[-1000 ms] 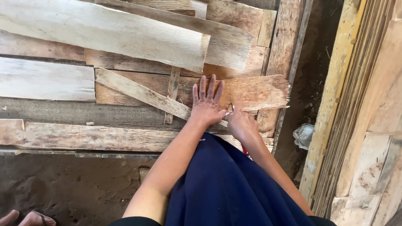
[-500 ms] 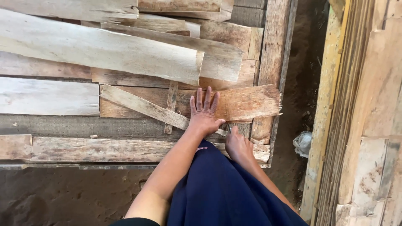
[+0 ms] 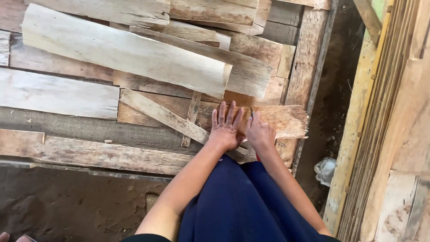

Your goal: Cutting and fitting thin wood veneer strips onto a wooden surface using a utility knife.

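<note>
Reddish-brown thin wooden sheet with a frayed right edge lies on the pile of boards, under both my palms. My left hand presses flat on it, fingers spread wide, holding nothing. My right hand rests just beside, flat too, fingers closer together. A narrow pale wooden slat runs diagonally up-left from my left wrist. Farther out lies a broad pale plank.

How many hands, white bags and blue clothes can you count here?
Bare hands, left hand and right hand, flat on the torn brown wooden plank: 2
Crumpled white plastic bag: 1
Dark blue cloth garment: 1
Total: 4
</note>
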